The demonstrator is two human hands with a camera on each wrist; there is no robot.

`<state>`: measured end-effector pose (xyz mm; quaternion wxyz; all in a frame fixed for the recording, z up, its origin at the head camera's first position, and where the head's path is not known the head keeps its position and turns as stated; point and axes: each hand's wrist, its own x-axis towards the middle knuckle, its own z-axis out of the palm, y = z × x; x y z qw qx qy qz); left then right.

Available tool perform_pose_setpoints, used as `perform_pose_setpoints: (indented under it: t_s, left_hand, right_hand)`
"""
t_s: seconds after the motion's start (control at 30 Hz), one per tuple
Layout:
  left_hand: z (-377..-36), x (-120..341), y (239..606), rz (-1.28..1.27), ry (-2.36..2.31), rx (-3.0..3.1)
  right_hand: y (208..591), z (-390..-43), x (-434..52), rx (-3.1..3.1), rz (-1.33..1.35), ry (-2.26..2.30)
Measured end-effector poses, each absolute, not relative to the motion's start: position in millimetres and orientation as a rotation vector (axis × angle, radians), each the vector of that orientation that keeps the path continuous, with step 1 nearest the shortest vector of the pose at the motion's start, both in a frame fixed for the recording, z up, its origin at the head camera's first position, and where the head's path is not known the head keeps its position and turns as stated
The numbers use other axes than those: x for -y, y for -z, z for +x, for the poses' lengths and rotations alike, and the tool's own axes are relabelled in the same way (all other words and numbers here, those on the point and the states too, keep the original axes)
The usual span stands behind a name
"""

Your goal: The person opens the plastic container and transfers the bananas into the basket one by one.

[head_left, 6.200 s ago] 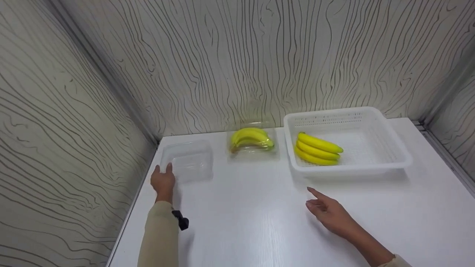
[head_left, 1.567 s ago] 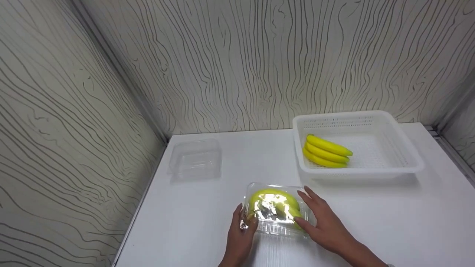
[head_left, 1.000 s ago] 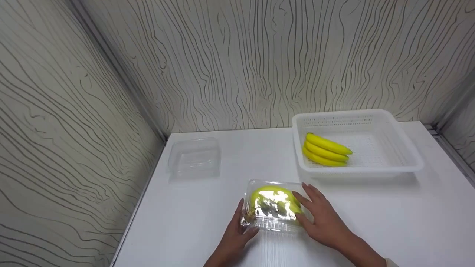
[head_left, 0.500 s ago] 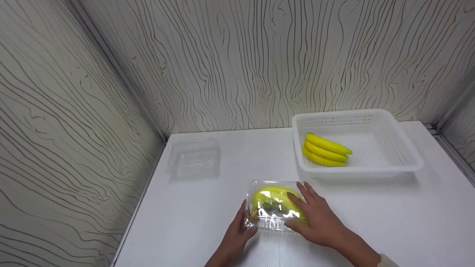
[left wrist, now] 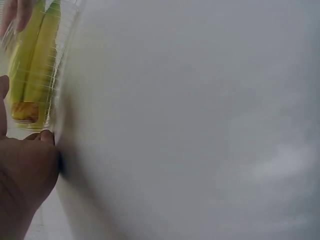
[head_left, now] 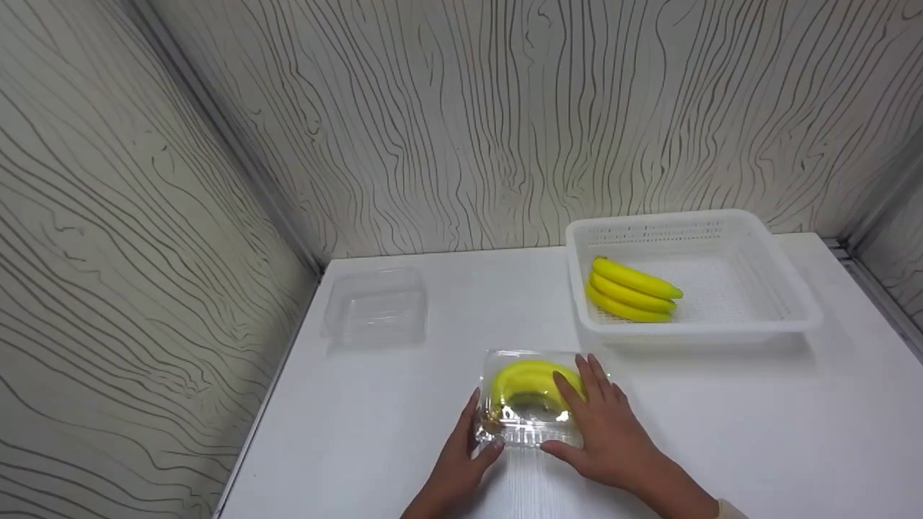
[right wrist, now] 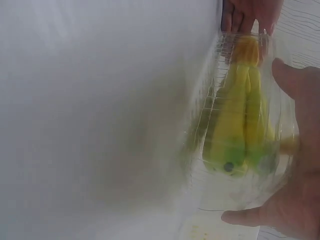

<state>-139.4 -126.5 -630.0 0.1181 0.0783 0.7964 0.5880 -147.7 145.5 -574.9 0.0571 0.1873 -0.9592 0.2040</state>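
A clear plastic clamshell box (head_left: 530, 431) with a bunch of yellow bananas (head_left: 523, 378) inside lies on the white table (head_left: 721, 425), near its front. My right hand (head_left: 602, 425) lies flat on the lid with fingers spread and straight, thumb at the front edge. My left hand (head_left: 467, 441) rests against the box's left end, fingers straight along its side. The left wrist view shows the box (left wrist: 37, 75) beside my left palm (left wrist: 25, 180). The right wrist view shows the box (right wrist: 240, 130) under my right hand (right wrist: 300, 150).
A white slotted basket (head_left: 789, 313) stands at the back right with a second bunch of bananas (head_left: 631, 292) in it. An empty clear box (head_left: 375, 310) sits at the back left corner. Patterned walls close the table at the left and back.
The box with bananas came from the table's back to the front. In the last second my right hand slid from its right side onto the lid, which now sits lower.
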Motion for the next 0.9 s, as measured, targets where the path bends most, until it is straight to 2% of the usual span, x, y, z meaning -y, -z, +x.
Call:
perform_pose_setpoints:
  t_s: [0.9]
  left_hand:
    - [-138.2,125.5,629.1,0.286,-1.68,-2.402]
  right_hand:
    - [578.9,-146.7,-142.7,2.902,0.528,-0.509]
